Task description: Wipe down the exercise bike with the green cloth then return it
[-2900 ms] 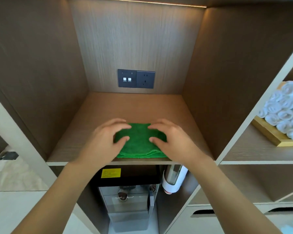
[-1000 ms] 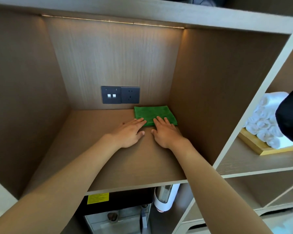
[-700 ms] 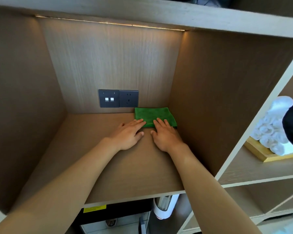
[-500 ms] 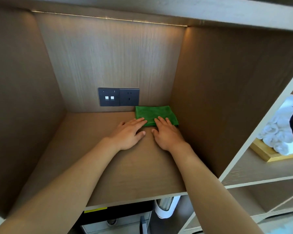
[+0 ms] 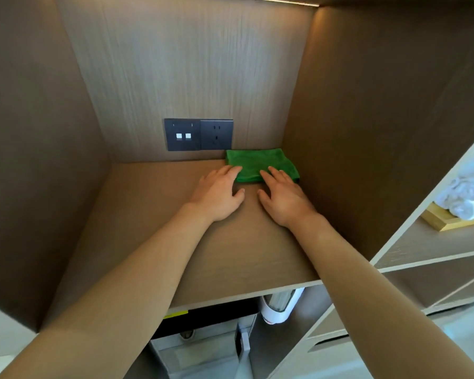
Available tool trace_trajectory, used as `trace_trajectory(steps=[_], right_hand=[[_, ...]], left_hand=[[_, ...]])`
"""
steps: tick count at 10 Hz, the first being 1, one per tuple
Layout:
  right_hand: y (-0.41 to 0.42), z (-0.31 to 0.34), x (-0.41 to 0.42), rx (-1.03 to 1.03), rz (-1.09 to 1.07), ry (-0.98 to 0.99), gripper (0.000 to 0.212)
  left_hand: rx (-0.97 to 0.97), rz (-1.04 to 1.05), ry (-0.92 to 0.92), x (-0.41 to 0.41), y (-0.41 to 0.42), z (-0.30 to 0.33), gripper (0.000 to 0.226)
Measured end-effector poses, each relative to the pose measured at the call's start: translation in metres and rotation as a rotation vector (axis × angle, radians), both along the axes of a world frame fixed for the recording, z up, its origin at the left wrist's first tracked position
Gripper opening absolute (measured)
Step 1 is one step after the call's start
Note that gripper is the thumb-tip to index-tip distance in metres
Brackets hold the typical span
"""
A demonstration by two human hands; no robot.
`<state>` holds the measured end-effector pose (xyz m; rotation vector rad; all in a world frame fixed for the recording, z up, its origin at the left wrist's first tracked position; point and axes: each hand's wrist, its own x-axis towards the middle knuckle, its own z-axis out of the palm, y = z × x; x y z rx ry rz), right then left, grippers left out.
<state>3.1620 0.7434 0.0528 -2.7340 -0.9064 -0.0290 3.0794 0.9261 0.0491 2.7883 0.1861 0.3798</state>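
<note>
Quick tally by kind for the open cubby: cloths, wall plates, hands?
Green cloth: 1
Dark wall plates: 2, a switch plate and a socket plate
Hands: 2, left hand and right hand, fingertips on the cloth
Total: 5

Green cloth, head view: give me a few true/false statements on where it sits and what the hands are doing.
1. The green cloth lies folded in the shelf's back right corner. True.
2. The left hand grips the cloth in a fist. False: its fingers lie straight, tips on the cloth's near edge.
3. The right hand rests flat, fingertips on the cloth. True.
4. The wall socket is right of the cloth. False: it is on the back wall, to the cloth's left.
</note>
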Motion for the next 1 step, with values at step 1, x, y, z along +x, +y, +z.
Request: trace_trajectory(steps=[1], right_hand=[[-0.0014,0.0000,-0.0139,-0.037,-0.078,0.012,0.066]], left_hand=[[-0.013,0.053,0.012,-0.0037,-0.0002,-0.0006,0.074]])
